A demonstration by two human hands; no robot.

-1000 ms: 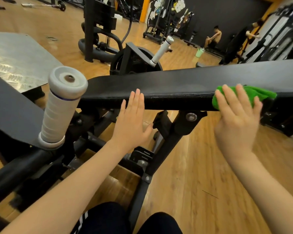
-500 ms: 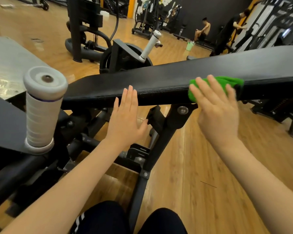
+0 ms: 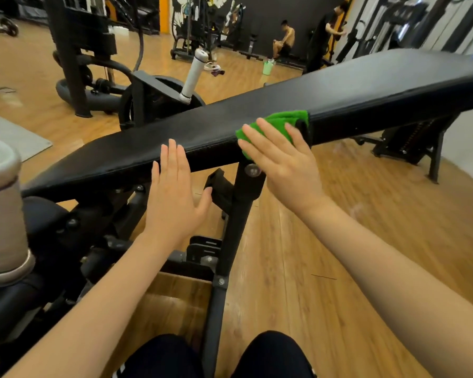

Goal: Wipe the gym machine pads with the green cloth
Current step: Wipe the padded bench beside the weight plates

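A long black padded bench (image 3: 339,88) runs from lower left to upper right across the view. The green cloth (image 3: 281,120) lies folded over its near edge at mid-length. My right hand (image 3: 281,159) presses the cloth against the pad's side with straight, spread fingers. To the left, my left hand (image 3: 175,192) rests flat with straight fingers against the pad's near edge, holding nothing. Most of the cloth is hidden under my right hand.
A white wrapped handle (image 3: 0,214) stands close at the far left, and another (image 3: 193,75) rises behind the pad. The black steel support post (image 3: 230,241) stands between my arms. Wooden floor (image 3: 339,241) lies to the right. Two people (image 3: 284,39) and other machines are far back.
My right hand has slid the green cloth leftward along the pad's near edge, closer to my left hand. The left hand stays on the edge. The camera view has shifted.
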